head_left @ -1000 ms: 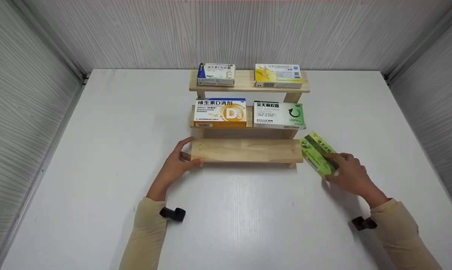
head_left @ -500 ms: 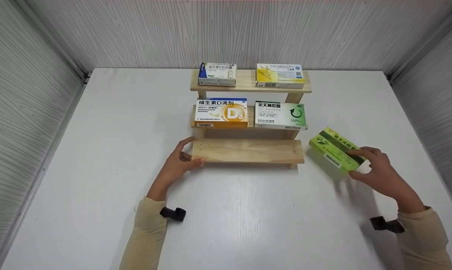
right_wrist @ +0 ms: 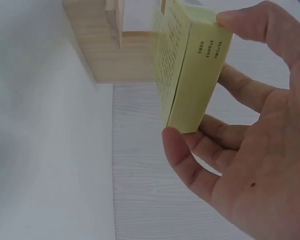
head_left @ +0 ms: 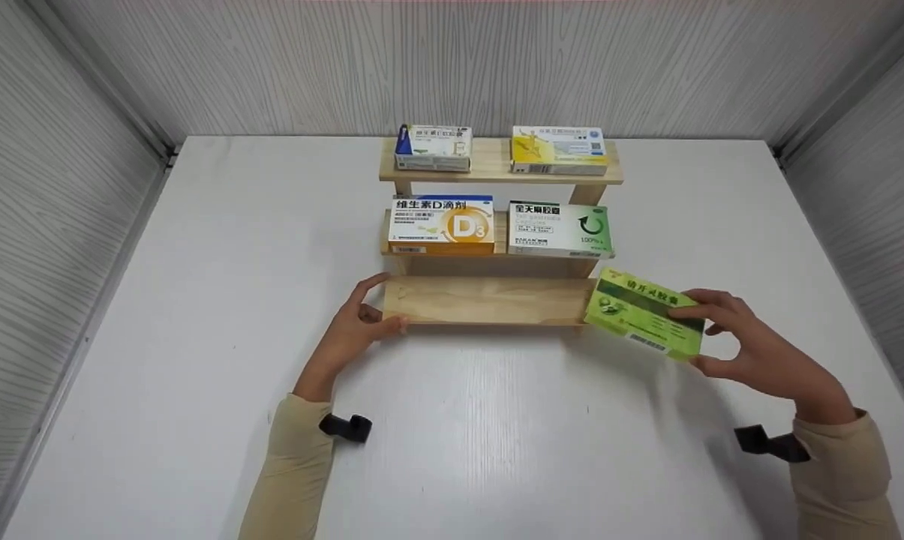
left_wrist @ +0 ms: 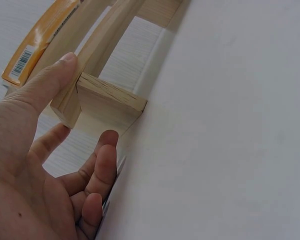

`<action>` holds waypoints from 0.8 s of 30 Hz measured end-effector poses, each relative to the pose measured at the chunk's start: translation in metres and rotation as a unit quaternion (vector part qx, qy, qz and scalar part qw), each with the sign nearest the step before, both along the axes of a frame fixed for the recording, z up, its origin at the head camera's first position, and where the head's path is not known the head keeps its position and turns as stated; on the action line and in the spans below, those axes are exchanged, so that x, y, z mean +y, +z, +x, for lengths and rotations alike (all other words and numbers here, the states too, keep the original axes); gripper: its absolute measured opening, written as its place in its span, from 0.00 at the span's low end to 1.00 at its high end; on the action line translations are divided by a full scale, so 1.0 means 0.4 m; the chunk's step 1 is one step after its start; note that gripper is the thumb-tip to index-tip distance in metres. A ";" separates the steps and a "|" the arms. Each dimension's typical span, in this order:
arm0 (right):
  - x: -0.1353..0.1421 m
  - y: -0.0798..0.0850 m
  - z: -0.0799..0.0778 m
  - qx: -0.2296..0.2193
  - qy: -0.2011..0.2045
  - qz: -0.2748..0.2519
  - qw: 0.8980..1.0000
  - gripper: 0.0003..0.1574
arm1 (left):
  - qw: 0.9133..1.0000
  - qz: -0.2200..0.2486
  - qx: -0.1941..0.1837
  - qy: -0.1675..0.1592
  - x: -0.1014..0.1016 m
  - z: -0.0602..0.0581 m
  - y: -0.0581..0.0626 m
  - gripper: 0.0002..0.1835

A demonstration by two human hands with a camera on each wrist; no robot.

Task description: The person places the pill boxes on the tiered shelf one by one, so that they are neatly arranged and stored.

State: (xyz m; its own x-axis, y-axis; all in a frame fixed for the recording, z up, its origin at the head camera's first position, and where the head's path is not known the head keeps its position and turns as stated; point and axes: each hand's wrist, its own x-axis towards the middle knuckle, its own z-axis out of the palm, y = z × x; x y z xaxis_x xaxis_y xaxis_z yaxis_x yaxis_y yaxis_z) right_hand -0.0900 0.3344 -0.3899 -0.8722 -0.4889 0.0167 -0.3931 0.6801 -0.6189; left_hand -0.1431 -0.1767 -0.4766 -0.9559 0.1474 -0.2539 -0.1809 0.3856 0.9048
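Note:
A green medicine box (head_left: 632,315) is held up by my right hand (head_left: 759,360), thumb at its lower right corner and fingers across its right end. Its left end overlaps the right end of the lowest step in the head view; contact cannot be told. In the right wrist view, the box's pale yellow-green side (right_wrist: 200,75) lies between thumb and fingers. At the wooden three-step rack (head_left: 489,300), my left hand (head_left: 350,330) pinches the left end of the lowest board between thumb and index finger. The left wrist view shows the other fingers loosely bent below the board (left_wrist: 65,107).
On the middle step stand an orange-and-white vitamin D box (head_left: 442,225) and a white-and-green capsule box (head_left: 557,229). The top step bears a blue-and-white box (head_left: 433,148) and a yellow-and-white box (head_left: 559,150). A white table (head_left: 452,435) lies beneath, with grey panelled walls around.
My right hand has shifted right and raised the green box, then brought it back left to the lowest step's end. The box has turned closer to level. The left hand stays put.

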 end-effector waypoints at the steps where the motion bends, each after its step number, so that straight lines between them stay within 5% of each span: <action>1: -0.010 -0.003 -0.005 -0.002 0.010 -0.008 1.000 0.39 | 1.000 -0.001 -0.001 -0.002 0.003 0.003 0.012 0.44; 6: -0.069 -0.012 -0.032 -0.013 0.039 -0.027 0.999 0.38 | 1.000 -0.002 -0.009 -0.006 0.009 0.007 0.030 0.44; 10: -0.118 -0.014 -0.056 -0.026 0.051 -0.020 0.998 0.37 | 1.000 -0.002 -0.004 -0.002 0.003 -0.001 -0.001 0.45; 24: -0.290 -0.037 -0.122 -0.061 0.109 -0.041 0.991 0.36 | 1.000 0.029 0.004 -0.011 -0.006 0.000 -0.007 0.44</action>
State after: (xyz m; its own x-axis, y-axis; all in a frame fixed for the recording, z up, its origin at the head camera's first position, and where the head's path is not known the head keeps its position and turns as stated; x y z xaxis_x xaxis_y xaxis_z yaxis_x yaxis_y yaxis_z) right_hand -0.1390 0.2185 -0.4048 -0.7436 -0.6677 -0.0347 -0.4441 0.5320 -0.7209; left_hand -0.1430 -0.1793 -0.4795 -0.9542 0.1817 -0.2376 -0.1667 0.3365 0.9268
